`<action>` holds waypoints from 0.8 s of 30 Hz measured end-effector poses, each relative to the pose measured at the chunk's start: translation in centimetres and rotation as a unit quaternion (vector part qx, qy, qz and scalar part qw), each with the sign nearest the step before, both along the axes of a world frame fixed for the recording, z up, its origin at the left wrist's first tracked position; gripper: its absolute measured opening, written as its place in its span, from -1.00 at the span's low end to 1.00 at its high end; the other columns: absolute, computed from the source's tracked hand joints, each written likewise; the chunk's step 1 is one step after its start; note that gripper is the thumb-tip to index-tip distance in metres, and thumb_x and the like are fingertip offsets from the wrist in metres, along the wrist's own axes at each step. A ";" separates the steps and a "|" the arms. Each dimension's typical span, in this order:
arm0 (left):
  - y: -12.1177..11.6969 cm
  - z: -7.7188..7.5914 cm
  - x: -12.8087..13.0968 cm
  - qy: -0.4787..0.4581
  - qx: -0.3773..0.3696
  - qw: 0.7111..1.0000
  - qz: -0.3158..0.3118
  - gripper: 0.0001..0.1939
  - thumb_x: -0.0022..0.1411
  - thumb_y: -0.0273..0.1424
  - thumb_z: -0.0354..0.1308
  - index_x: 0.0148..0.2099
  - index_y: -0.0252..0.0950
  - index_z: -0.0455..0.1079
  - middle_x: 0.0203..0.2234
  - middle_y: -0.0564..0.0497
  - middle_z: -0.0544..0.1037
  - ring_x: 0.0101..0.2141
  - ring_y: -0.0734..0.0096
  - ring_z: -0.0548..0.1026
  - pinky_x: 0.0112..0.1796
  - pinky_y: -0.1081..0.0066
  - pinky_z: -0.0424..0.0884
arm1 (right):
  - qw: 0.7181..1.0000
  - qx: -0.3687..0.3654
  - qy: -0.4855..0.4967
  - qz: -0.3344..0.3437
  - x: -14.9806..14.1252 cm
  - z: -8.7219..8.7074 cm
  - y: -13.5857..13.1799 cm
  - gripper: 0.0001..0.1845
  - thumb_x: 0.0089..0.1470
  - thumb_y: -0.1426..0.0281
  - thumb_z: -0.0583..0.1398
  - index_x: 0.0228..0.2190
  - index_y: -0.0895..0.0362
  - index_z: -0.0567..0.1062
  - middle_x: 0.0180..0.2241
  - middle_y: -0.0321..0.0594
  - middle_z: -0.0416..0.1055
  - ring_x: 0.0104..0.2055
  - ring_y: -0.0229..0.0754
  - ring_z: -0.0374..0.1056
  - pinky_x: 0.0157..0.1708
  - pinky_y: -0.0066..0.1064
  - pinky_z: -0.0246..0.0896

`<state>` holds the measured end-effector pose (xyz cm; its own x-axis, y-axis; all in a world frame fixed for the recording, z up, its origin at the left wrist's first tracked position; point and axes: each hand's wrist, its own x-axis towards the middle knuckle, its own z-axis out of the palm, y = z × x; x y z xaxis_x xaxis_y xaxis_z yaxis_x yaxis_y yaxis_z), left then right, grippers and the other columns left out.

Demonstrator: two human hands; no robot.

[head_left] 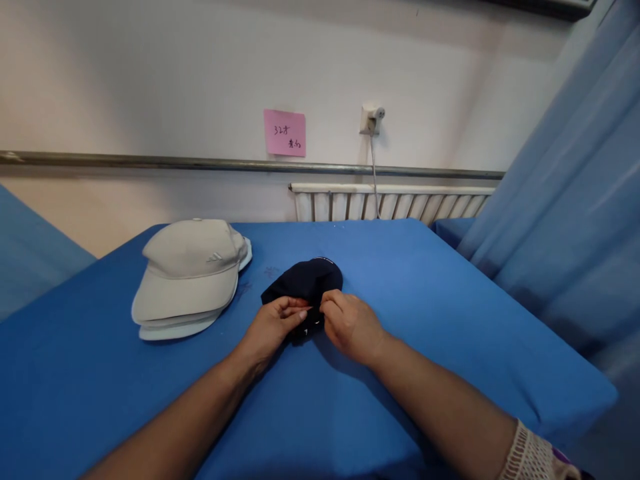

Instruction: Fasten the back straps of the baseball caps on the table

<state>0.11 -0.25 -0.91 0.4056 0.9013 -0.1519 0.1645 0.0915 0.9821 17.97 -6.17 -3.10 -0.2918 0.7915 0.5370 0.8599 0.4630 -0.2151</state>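
A dark navy cap rests on the blue-covered table in front of me, its curved brim pointing away to the right. On its near edge, my left hand pinches the fabric between thumb and fingers. Close beside it, my right hand has its fingers curled in against the same near edge, pinching it too. Between the fingertips the cap's strap area is dark, with small shiny spots; its details cannot be made out.
To the left lies a stack of pale caps, brims toward me. Behind the table are a wall rail, a white radiator, a pink note and a plugged socket. A blue curtain hangs at right.
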 end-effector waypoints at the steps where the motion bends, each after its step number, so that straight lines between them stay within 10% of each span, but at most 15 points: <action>1: 0.0 0.0 -0.1 0.003 0.002 1.000 -0.009 -0.62 -0.05 -0.20 0.34 -0.23 -0.34 0.46 -0.42 -0.04 0.55 -0.41 0.36 0.46 -0.36 0.37 0.36 | 1.000 0.003 -0.001 0.001 0.0 0.0 -0.1 -0.81 0.14 0.56 0.03 -0.28 0.16 0.41 -0.17 -0.07 0.39 -0.25 -0.14 0.28 -0.25 -0.29 0.22; 7: -0.3 -0.4 -0.3 0.066 0.009 0.990 -0.123 -0.67 0.00 -0.15 0.29 -0.35 -0.34 0.45 -0.55 0.06 0.45 -0.54 0.49 0.35 -0.47 0.43 0.29 | 1.000 0.002 -0.006 0.002 0.1 0.0 -0.1 -0.80 0.09 0.60 0.04 -0.29 0.16 0.40 -0.21 -0.08 0.39 -0.21 -0.12 0.28 -0.22 -0.28 0.21; 14: 0.0 -0.7 -0.3 0.112 0.135 0.984 -0.029 -0.77 0.00 -0.25 0.24 -0.37 -0.33 0.47 -0.51 0.04 0.50 -0.48 0.43 0.39 -0.43 0.43 0.28 | 1.000 -0.012 -0.015 -0.020 -0.2 0.1 -0.1 -0.76 0.03 0.63 0.04 -0.30 0.14 0.39 -0.21 -0.10 0.39 -0.24 -0.13 0.28 -0.25 -0.28 0.20; 24: 0.1 0.0 -0.4 0.065 0.058 0.996 -0.032 -0.67 -0.02 -0.15 0.28 -0.36 -0.34 0.46 -0.55 0.04 0.45 -0.54 0.46 0.35 -0.49 0.45 0.28 | 0.994 -0.074 0.039 -0.072 0.1 0.1 -0.1 -0.85 0.10 0.37 0.18 -0.25 0.12 0.35 -0.21 -0.13 0.36 -0.27 -0.14 0.30 -0.31 -0.30 0.22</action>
